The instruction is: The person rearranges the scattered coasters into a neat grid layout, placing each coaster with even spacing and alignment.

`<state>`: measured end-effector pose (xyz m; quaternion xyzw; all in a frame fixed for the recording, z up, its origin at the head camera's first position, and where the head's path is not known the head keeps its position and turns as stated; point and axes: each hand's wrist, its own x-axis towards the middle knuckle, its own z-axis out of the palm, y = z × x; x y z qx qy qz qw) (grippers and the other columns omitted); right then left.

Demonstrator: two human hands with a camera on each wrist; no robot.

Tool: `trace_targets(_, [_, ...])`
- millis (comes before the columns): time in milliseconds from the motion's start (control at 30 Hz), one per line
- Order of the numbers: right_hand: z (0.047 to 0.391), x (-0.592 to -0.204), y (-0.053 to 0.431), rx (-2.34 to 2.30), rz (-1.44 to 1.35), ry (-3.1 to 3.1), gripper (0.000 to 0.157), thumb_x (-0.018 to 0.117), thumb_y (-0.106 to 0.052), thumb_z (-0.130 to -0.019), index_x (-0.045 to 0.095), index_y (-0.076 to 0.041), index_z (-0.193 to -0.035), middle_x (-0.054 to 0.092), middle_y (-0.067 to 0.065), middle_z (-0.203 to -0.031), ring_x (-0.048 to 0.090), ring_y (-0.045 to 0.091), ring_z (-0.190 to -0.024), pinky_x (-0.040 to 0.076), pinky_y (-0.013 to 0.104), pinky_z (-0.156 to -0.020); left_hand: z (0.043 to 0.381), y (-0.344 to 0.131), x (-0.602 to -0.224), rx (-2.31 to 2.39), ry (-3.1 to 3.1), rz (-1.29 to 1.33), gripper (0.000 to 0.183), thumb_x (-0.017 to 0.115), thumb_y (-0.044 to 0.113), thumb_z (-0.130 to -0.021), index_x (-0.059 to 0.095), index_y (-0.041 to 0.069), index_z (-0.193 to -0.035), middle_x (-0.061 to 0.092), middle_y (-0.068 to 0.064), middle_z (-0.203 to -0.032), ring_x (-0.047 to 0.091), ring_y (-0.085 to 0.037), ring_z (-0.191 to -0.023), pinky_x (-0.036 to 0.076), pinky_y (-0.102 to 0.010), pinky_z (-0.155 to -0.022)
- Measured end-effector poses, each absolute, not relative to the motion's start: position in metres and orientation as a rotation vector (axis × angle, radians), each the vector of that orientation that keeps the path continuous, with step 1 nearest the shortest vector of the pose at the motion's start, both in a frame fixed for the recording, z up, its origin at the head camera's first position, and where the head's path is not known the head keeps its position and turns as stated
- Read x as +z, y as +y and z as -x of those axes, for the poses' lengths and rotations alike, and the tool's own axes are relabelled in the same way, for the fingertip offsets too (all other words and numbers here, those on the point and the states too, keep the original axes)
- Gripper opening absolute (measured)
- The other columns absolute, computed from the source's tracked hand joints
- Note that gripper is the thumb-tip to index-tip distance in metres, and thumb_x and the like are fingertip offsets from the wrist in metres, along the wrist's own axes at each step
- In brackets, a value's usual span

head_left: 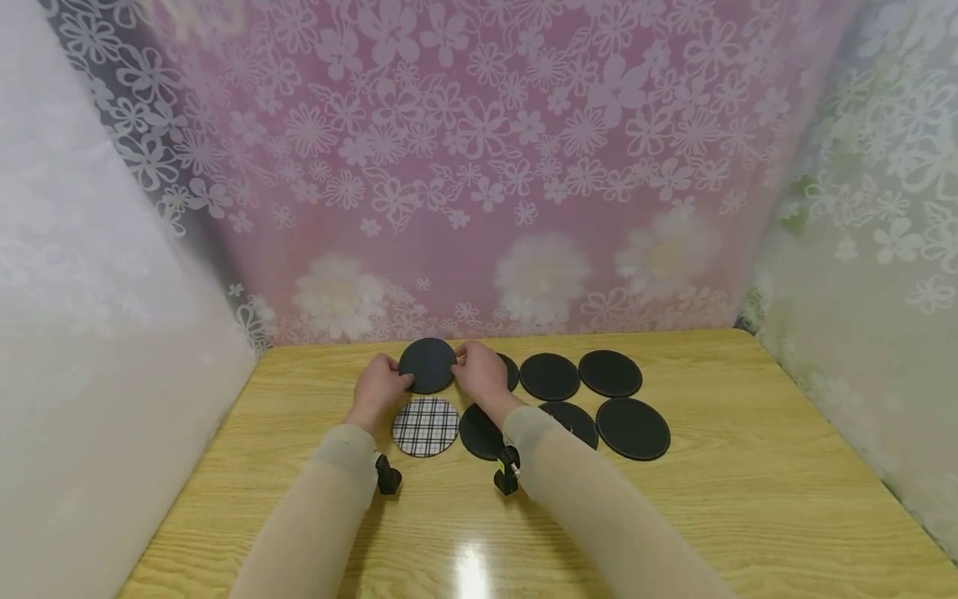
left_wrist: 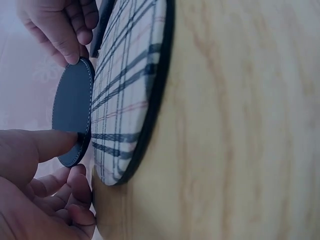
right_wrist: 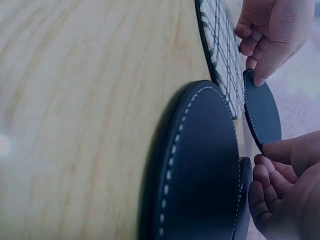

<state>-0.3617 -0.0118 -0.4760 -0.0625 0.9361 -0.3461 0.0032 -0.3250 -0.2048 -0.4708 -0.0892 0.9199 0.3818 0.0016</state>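
Note:
Both hands hold one round black coaster (head_left: 427,366) by opposite edges, at the left end of the back row. My left hand (head_left: 377,389) pinches its left edge, thumb on the top face and fingers below. On the right edge, my right hand (head_left: 480,372) grips it the same way. White stitching runs round its rim in the wrist views, where it stands tilted. Just in front lies a plaid coaster (head_left: 426,427), white with dark lines. The right hand and forearm partly cover a black coaster (head_left: 512,371) behind them and another black coaster (head_left: 479,433) in front.
Further right lie several more black coasters (head_left: 550,377) in two rows on the wooden table (head_left: 711,516). A pink floral curtain (head_left: 486,249) hangs at the table's back edge, with pale cloth (head_left: 97,333) on the left side and floral cloth (head_left: 861,333) on the right.

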Motion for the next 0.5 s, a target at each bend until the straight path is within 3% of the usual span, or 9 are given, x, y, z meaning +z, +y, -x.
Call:
trace_targets(300, [0.3638, -0.4797, -0.0088, -0.989, 0.243, 2.907, 0.037, 0.075, -0.018, -0.108, 0.073, -0.009, -0.144, 0.074, 0.01, -0.134, 0.072, 0.028, -0.121, 0.058, 0.049, -0.103, 0.321, -0.2004, -0.4712, 1.109, 2.94, 0.264, 0.031, 0.071, 0.018, -0.109, 0.06, -0.007, -0.124, 0.067, -0.026, -0.124, 0.066, -0.042, -0.112, 0.052, -0.056, -0.1])
trace_targets(333, [0.3644, -0.4805, -0.0083, -0.976, 0.252, 2.908, 0.037, 0.075, -0.018, -0.108, 0.073, -0.009, -0.144, 0.074, 0.009, -0.133, 0.072, 0.028, -0.12, 0.058, 0.048, -0.103, 0.3207, -0.2, -0.4716, 1.095, 2.947, 0.262, 0.031, 0.071, 0.018, -0.109, 0.061, -0.006, -0.124, 0.067, -0.026, -0.124, 0.066, -0.042, -0.111, 0.052, -0.056, -0.099])
trace_targets(400, [0.3673, -0.482, -0.0079, -0.961, 0.276, 2.894, 0.016, 0.075, -0.017, -0.108, 0.079, -0.008, -0.121, 0.073, 0.006, -0.108, 0.071, 0.022, -0.098, 0.058, 0.041, -0.091, 0.3203, -0.1992, -0.4722, 1.062, 2.962, 0.258, 0.031, 0.071, 0.019, -0.109, 0.061, -0.006, -0.123, 0.068, -0.026, -0.124, 0.067, -0.043, -0.111, 0.052, -0.056, -0.099])
trace_targets(500, [0.3695, -0.4835, -0.0072, -0.943, 0.308, 2.892, 0.011, 0.075, -0.016, -0.108, 0.079, -0.008, -0.115, 0.071, 0.005, -0.104, 0.068, 0.021, -0.091, 0.056, 0.04, -0.086, 0.3208, -0.1992, -0.4727, 1.026, 2.975, 0.256, 0.033, 0.07, 0.02, -0.109, 0.062, -0.007, -0.125, 0.069, -0.027, -0.125, 0.068, -0.044, -0.113, 0.052, -0.057, -0.1])
